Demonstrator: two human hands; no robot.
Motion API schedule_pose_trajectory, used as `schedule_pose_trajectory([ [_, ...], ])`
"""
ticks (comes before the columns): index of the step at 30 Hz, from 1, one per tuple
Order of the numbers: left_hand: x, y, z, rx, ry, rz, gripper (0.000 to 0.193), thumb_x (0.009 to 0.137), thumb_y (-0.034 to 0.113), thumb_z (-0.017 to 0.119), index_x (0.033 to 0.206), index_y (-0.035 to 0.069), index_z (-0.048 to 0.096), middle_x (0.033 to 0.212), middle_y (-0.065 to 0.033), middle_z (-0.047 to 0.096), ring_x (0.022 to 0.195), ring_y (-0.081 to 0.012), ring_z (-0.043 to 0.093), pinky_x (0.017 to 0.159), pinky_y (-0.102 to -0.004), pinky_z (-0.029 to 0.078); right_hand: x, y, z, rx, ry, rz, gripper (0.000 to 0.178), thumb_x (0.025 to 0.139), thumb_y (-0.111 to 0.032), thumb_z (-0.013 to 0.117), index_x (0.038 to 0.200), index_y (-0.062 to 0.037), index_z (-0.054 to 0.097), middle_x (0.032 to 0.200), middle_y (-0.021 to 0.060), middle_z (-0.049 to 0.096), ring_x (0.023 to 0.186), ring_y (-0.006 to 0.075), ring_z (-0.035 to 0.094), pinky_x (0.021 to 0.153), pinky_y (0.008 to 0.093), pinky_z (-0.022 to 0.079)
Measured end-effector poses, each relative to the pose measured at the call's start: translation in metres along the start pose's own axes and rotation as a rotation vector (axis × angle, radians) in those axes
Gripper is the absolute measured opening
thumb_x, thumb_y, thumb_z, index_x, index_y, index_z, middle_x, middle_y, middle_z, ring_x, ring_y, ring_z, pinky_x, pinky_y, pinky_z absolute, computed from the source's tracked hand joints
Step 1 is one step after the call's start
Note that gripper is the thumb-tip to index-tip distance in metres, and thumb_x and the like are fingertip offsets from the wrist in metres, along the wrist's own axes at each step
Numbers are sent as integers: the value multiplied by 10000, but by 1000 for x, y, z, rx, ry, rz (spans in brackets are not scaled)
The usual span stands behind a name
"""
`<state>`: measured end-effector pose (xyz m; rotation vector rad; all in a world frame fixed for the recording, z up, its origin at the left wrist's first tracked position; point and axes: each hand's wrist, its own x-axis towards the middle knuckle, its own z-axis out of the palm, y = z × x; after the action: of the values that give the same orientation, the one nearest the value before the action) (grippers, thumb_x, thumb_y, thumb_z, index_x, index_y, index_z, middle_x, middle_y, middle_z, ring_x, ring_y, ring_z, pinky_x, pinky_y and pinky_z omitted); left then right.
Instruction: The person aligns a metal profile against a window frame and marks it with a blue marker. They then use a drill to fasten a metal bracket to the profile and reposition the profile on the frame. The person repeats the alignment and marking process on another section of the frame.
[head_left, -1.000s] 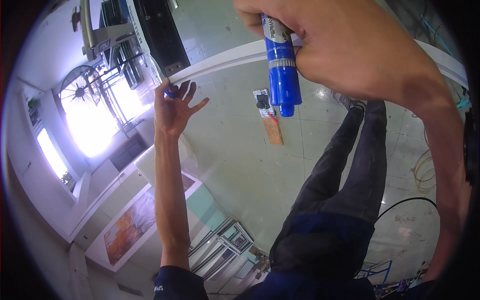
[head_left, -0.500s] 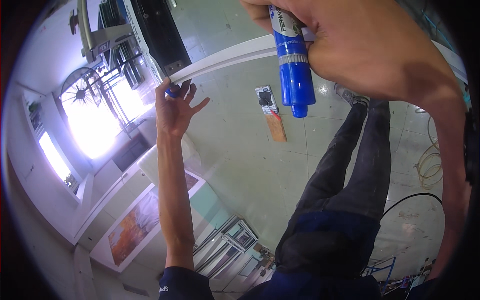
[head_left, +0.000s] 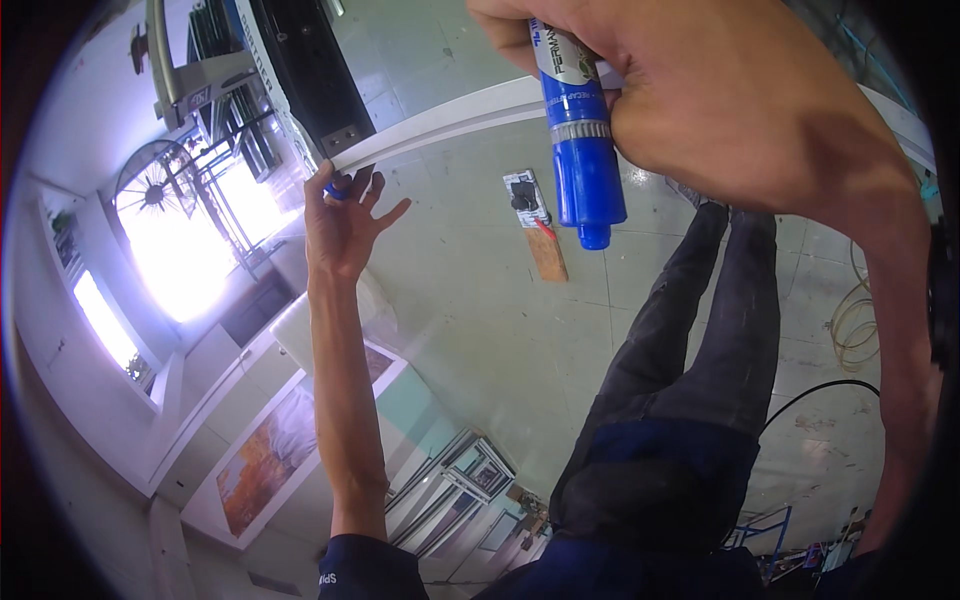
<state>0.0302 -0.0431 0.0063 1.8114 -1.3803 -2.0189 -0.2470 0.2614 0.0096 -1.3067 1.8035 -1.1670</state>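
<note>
My right hand (head_left: 720, 110) is large and close at the upper right, its fingers wrapped around a thick blue permanent marker (head_left: 585, 175). The marker's blue end with a small nub points down, below a grey ribbed ring. A long white bar (head_left: 450, 125) crosses behind the marker, its right part hidden by this hand. My left hand (head_left: 342, 235), palm up, is at the bar's left end, thumb and forefinger closed on it and the other fingers spread. Beside those fingertips shows a small blue thing (head_left: 338, 190), too small to name.
A black machine rail with a white side (head_left: 315, 80) stands at the upper left. On the tiled floor lies a wooden block with a black part and red piece (head_left: 535, 225). A coiled hose (head_left: 855, 325) and black cable (head_left: 820, 388) lie right; framed panels (head_left: 480, 470) stand lower left.
The view has shifted slightly, so my left hand and the rail appear a little farther left. The marker sits slightly lower and left in view. Both grips look the same.
</note>
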Motion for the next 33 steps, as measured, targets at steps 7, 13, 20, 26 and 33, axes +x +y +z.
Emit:
schedule_pose_trajectory([
  [7,-3,0,-4,35,7,16,325,895,430,751,744,193,588,1100,-47,654,1131,-224,541,1150,-742,256,0,6,8,12,5,-7,161,756,-30,687,817,-9,539,637,133,539,625,313,572,655,443,446],
  [13,-1,0,-4,31,11,19,319,898,429,747,749,195,590,1050,-37,656,1099,-213,554,1148,-729,269,-1,4,10,14,-4,19,189,749,-39,700,825,-20,528,643,122,531,631,310,559,663,442,439],
  [20,5,-3,-2,55,-7,23,298,914,442,720,804,190,604,970,-10,656,1016,-171,582,1136,-698,306,9,3,0,3,-69,96,222,741,-49,716,835,-33,516,650,108,521,638,307,544,673,440,430],
  [26,1,-3,-12,48,38,46,330,946,469,672,805,173,639,968,-3,693,1026,-165,598,1115,-690,361,7,-4,14,-43,99,-30,260,722,-63,729,834,-71,495,668,81,521,646,319,501,677,437,396],
  [33,-8,4,8,92,48,94,311,958,467,651,1018,167,704,1153,-24,716,1187,-188,607,1140,-659,335,21,-8,-8,90,-207,285,219,730,-3,678,892,-89,558,759,61,608,818,280,619,716,433,426],
])
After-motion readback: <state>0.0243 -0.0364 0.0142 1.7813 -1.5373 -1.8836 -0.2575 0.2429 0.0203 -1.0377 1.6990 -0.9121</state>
